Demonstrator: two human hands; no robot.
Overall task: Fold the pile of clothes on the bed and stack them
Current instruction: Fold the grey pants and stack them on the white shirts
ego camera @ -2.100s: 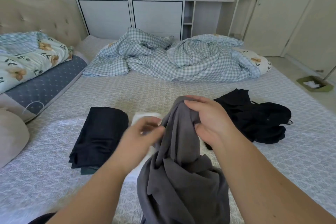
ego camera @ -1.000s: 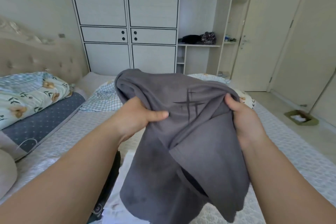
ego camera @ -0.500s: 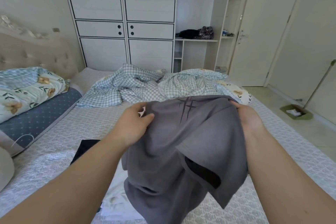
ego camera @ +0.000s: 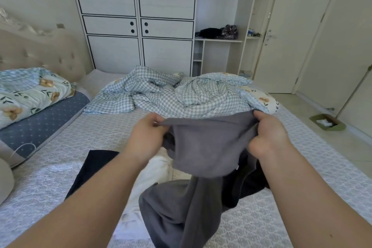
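Note:
I hold a grey T-shirt (ego camera: 203, 147) up over the bed (ego camera: 302, 167), stretched between both hands by its top edge. My left hand (ego camera: 147, 137) pinches its left corner and my right hand (ego camera: 267, 137) grips the right corner. The shirt's lower part hangs bunched down to the mattress. A folded black garment (ego camera: 90, 171) lies under my left forearm, with a white garment (ego camera: 153, 175) beside it, partly hidden. Behind the shirt and my right arm shows part of a black pile of clothes (ego camera: 247, 185).
A crumpled blue checked duvet (ego camera: 171, 94) covers the far half of the bed. Floral bedding (ego camera: 30, 92) and a blue pillow (ego camera: 40, 127) lie at the left by the headboard. A white wardrobe (ego camera: 136, 18) stands behind. A dustpan (ego camera: 327, 124) sits on the floor at right.
I lifted the grey shirt from a bunch in front of me, raised it high, then lowered it. My hands have shifted to its top edge and pulled it taut.

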